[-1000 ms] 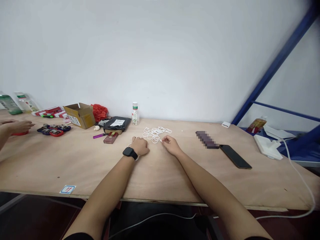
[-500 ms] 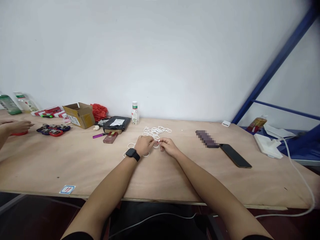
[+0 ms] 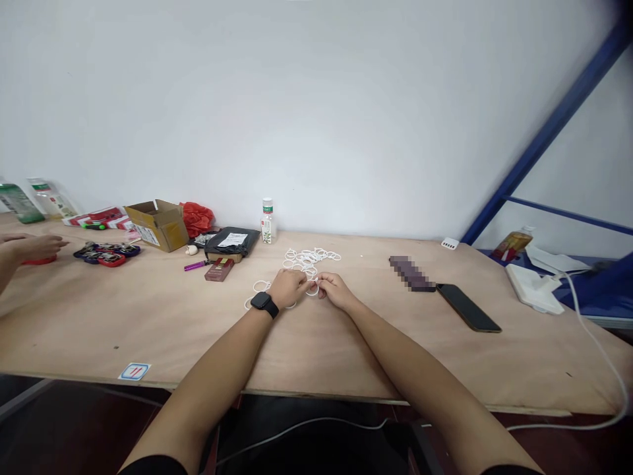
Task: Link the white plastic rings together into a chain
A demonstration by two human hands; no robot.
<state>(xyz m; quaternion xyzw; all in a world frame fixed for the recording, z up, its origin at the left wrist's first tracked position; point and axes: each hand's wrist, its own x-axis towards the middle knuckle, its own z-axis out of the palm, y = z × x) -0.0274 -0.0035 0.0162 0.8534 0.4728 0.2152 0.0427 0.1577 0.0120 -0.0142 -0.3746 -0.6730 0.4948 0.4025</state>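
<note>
A small white ring (image 3: 312, 292) is pinched between my two hands, low over the wooden table. My left hand (image 3: 288, 287), with a black watch at the wrist, grips the ring's left side with thumb and fingers. On its right side, my right hand (image 3: 334, 290) holds it by the fingertips. Behind the hands lies a loose heap of similar white rings (image 3: 316, 255). A few more white rings (image 3: 261, 285) lie beside and partly beneath my left hand and wrist, which hide some of them.
To the left are a dark red box (image 3: 219, 269), a black package (image 3: 237, 241), an open cardboard box (image 3: 163, 227) and a bottle (image 3: 267, 221). At far left is another person's hand (image 3: 42, 246). A phone (image 3: 469, 307) and a white adapter (image 3: 533, 289) lie right.
The view has shifted slightly. Both hands stay together on the white ring, which now hangs a little more plainly between the fingertips.
</note>
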